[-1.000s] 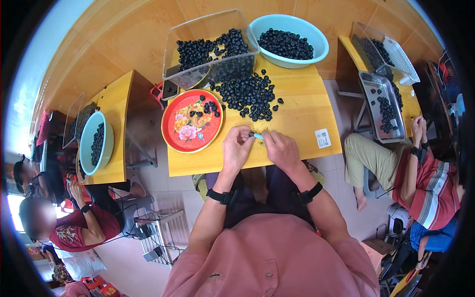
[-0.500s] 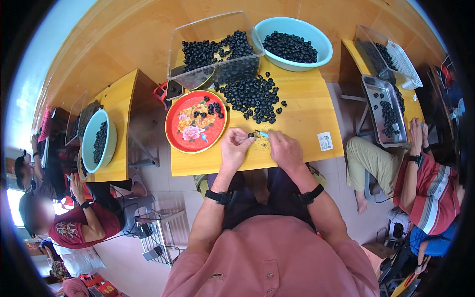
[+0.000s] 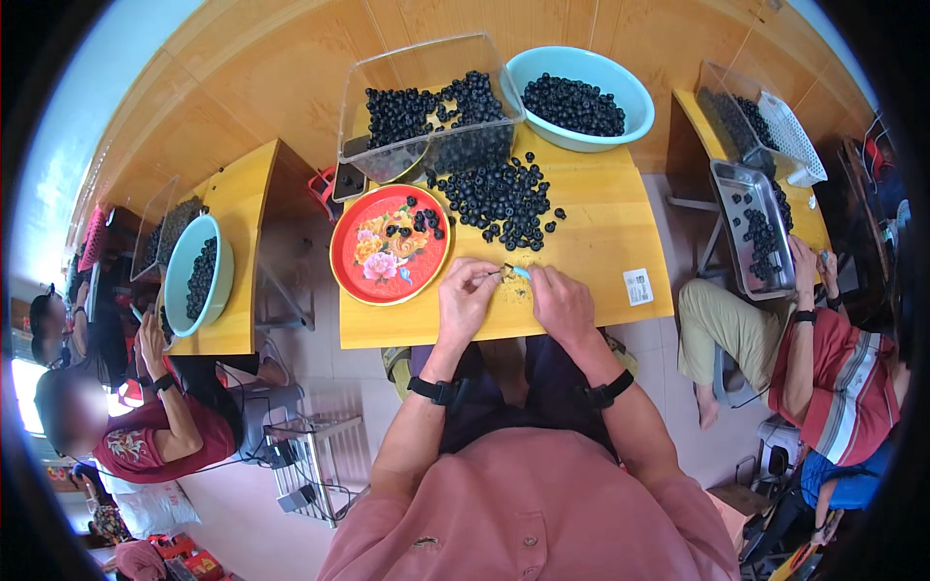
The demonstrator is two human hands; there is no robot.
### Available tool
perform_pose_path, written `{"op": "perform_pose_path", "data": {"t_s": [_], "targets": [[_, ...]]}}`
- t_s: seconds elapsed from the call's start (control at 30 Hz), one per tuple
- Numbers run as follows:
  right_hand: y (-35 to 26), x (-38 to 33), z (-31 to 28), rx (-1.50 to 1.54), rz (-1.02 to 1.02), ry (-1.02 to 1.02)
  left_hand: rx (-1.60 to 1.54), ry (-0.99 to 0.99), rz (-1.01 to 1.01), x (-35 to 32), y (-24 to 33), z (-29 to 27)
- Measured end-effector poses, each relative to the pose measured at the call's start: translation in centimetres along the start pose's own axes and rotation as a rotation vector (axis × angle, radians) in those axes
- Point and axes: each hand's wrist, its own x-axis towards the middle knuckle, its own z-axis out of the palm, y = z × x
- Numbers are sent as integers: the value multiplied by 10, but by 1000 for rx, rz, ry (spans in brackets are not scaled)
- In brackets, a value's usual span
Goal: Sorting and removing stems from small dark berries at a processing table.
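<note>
My left hand [image 3: 467,296] is closed in a pinch above the front of the yellow table [image 3: 601,228]. A small black round part sits between its fingertips, mostly hidden by them. My right hand [image 3: 564,302] grips a small tool with a light blue handle [image 3: 521,272], its dark tip pointing at the left fingertips. Fine crumbs [image 3: 514,292] lie on the wood beneath. Beyond my hands spreads a loose pile of black round parts [image 3: 499,198], some showing a hole. Several more lie on a red flowered tray [image 3: 358,281] to the left.
A clear plastic bin [image 3: 426,160] and a light blue basin [image 3: 635,97], both holding black parts, stand at the back. A white label [image 3: 637,287] lies at right. Co-workers sit at side tables with a blue basin [image 3: 221,281] and a metal tray [image 3: 751,281].
The table and its contents sit slightly lower and farther right in view. Both hands stay together over the crumbs; the black part, plain before, is now mostly covered by my left fingers.
</note>
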Motion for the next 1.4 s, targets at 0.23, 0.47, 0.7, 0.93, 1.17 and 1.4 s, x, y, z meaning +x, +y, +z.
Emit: {"op": "perform_pose_path", "data": {"t_s": [0.23,0.47,0.7,0.93,1.17,1.4], "targets": [[2,2,1,-19,-2,3,428,171,380,14,22,-28],[3,6,0,-6,-7,41,900,207,561,58,48,-34],[1,1,1,-37,-14,45,948,-100,359,65,9,4],[1,1,0,-24,-1,30,838,-28,296,53,6,3],[0,1,-2,-4,-11,33,753,26,351,34,3,-3],[0,-5,3,-17,27,27,531,98,141,10,3,2]]}}
